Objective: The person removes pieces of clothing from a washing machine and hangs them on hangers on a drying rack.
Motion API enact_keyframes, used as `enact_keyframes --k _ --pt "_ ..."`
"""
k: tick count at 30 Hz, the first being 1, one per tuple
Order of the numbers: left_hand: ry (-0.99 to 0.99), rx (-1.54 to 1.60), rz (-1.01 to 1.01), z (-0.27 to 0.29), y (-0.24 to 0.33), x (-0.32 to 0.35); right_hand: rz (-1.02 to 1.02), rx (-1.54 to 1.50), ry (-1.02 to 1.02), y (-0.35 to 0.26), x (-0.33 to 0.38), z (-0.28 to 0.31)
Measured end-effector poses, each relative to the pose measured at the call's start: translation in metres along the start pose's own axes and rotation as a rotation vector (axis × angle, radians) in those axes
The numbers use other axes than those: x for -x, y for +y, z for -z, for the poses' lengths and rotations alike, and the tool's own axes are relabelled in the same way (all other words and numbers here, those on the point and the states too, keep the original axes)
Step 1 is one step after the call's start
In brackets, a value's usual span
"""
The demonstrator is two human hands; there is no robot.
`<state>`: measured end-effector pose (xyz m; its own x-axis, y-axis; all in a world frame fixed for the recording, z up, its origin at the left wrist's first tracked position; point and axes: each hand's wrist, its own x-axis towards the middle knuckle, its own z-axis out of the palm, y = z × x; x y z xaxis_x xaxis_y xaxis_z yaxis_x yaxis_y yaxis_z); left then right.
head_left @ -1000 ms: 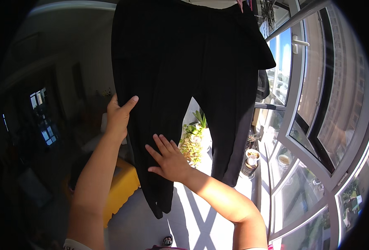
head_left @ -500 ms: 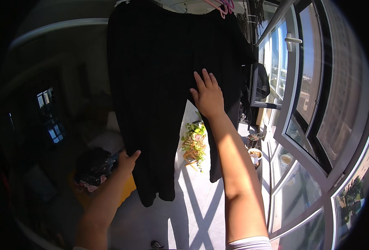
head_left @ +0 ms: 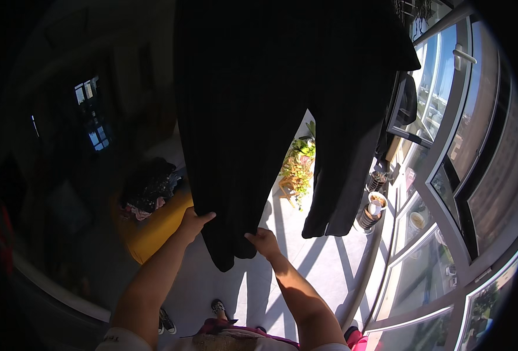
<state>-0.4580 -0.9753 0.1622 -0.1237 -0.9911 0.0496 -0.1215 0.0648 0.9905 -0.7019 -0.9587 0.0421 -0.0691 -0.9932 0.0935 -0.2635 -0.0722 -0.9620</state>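
Observation:
A pair of black trousers (head_left: 247,117) hangs in front of me, its legs reaching down toward the floor. Near the bottom of the left-hand trouser leg, my left hand (head_left: 196,222) grips the outer edge, thumb on the front of the cloth. On the opposite edge of that same leg, my right hand (head_left: 262,242) is closed on the fabric close to the hem. The other trouser leg (head_left: 341,181) hangs loose to the right. The top of the trousers lies beyond the upper edge of the view.
A yellow container (head_left: 154,231) with dark clothes (head_left: 154,184) on it stands at the left. Behind the trousers is a leafy plant (head_left: 297,167) on a wooden stand. Pots (head_left: 376,205) line the right side, below an open window (head_left: 469,128). My shoe (head_left: 218,306) shows on the pale floor.
My right hand has come down from the upper part of the trousers to the lower left-hand leg and closed on its edge. The view has tilted down; my left hand stays at that leg.

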Motion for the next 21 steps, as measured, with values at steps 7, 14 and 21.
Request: enact_keyframes --k 7,14,21 --pt "-0.123 -0.432 0.251 0.015 -0.022 0.052 0.381 -0.253 0.000 -0.056 0.036 -0.002" --pt "-0.445 -0.480 0.458 0.059 -0.100 0.048 -0.368 0.366 -0.484 0.028 0.067 0.008" --pt "-0.396 -0.029 -0.036 0.011 0.018 0.039 0.203 -0.993 -0.568 -0.130 0.026 0.117"
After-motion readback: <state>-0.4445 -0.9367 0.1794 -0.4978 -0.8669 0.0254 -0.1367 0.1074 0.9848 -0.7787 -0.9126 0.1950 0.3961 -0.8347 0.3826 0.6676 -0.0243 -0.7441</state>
